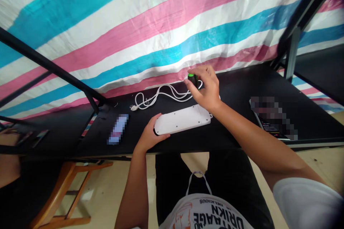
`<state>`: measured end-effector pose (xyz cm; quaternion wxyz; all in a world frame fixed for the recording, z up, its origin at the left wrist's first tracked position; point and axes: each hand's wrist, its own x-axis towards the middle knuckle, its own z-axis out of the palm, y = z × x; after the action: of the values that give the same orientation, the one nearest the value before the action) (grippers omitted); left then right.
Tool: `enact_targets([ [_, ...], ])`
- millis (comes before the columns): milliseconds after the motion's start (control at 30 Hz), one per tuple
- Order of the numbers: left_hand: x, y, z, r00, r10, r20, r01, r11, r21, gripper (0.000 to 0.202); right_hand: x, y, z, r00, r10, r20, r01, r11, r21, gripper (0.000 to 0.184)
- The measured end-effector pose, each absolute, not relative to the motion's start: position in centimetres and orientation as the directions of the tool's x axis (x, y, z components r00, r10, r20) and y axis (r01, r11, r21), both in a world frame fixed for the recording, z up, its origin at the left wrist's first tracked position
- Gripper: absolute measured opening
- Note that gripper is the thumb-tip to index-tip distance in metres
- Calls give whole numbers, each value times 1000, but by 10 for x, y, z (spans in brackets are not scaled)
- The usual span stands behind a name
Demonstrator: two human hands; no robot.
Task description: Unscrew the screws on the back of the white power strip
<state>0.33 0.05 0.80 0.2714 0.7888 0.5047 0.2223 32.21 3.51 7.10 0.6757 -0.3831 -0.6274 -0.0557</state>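
Taken from a single camera worn on the head, turned forward and down onto the table (242,89). Kept near, with the left hand (150,136) and right hand (206,89) at mid-frame. Bounded above by the striped tarp (134,25), below by the lap (215,179).

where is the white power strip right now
Head view, centre: the power strip lies on the black table, left hand holding its left end, right hand with a green-topped tool just behind, white cable beyond.

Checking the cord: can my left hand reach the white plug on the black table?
Probably yes: left hand grips the flat white power strip; only bare black table separates it from the white plug.
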Motion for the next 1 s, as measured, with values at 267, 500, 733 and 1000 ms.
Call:
enact_targets([
  [267, 2, 0, 7, 396, 915, 81, 676, -350, 649, 100, 324, 31, 71, 199, 385, 901, 477, 766, -432, 32],
  [500, 2, 1, 7, 398, 913, 88, 673, -356, 649, 101, 329, 35, 70, 242, 419, 875, 524, 703, -481, 35],
  [733, 2, 1, 7, 391, 918, 75, 680, -342, 648, 101, 332, 40, 71, 230, 328, 916, 500, 768, -400, 29],
  [1000, 3, 1, 8, 389, 918, 74, 676, -339, 654, 101, 334, 40, 69, 224, 385, 895, 374, 814, -444, 36],
])
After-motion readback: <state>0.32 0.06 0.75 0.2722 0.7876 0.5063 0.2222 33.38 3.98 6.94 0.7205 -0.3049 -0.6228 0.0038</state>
